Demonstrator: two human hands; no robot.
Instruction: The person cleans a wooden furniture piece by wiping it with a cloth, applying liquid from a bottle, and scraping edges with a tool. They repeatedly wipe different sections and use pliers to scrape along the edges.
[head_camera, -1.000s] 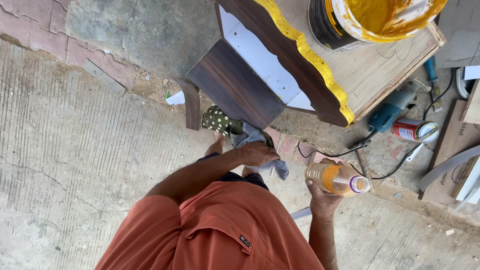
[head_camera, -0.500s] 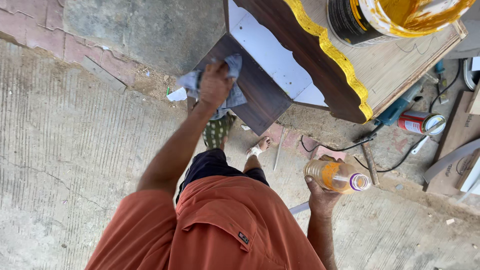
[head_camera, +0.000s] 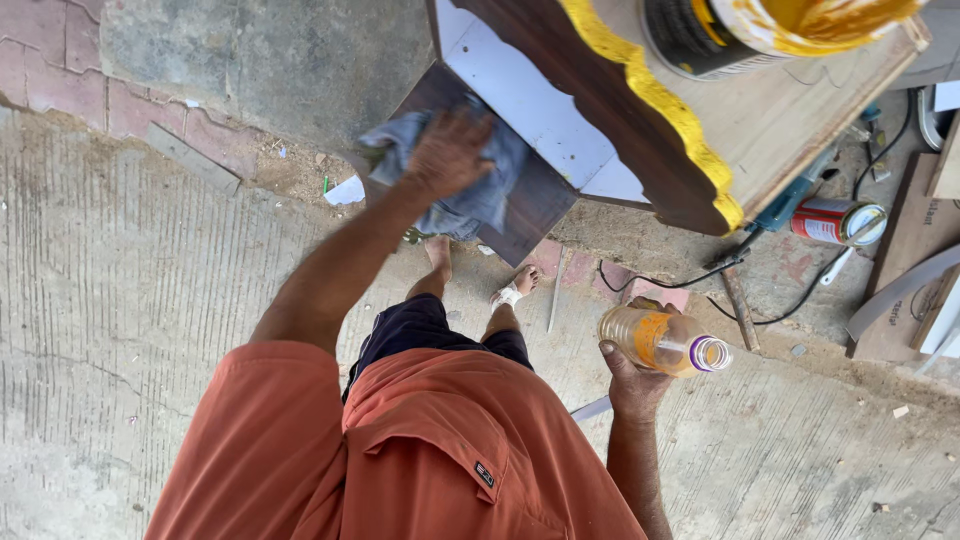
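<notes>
Grey-blue cloth (head_camera: 455, 190) is bunched under your left hand (head_camera: 448, 152), fingers curled and pressing it flat against the dark wood panel (head_camera: 520, 200) that hangs below the table (head_camera: 800, 120). As a judgement, the wiping is under way, not finished: the cloth covers only the panel's upper middle, the lower corner below it shows bare, and you cannot tell from the surface which parts have been gone over. Your right hand (head_camera: 630, 375) is wrapped around a clear plastic bottle (head_camera: 662, 342) with an orange tint, held on its side down and to the right of the panel, its mouth open and pointing away from you.

Edges to mind: the panel's lower corner juts toward your feet, and the yellow scalloped trim (head_camera: 655, 100) runs just to the right of the panel, above your cloth hand. A paint tin (head_camera: 700, 40) stands on the table above that trim. Left of the panel the concrete floor (head_camera: 130, 300) gives open room; to its right lie a black cable (head_camera: 690, 280), a red can (head_camera: 835, 220) and a power tool (head_camera: 790, 205).
</notes>
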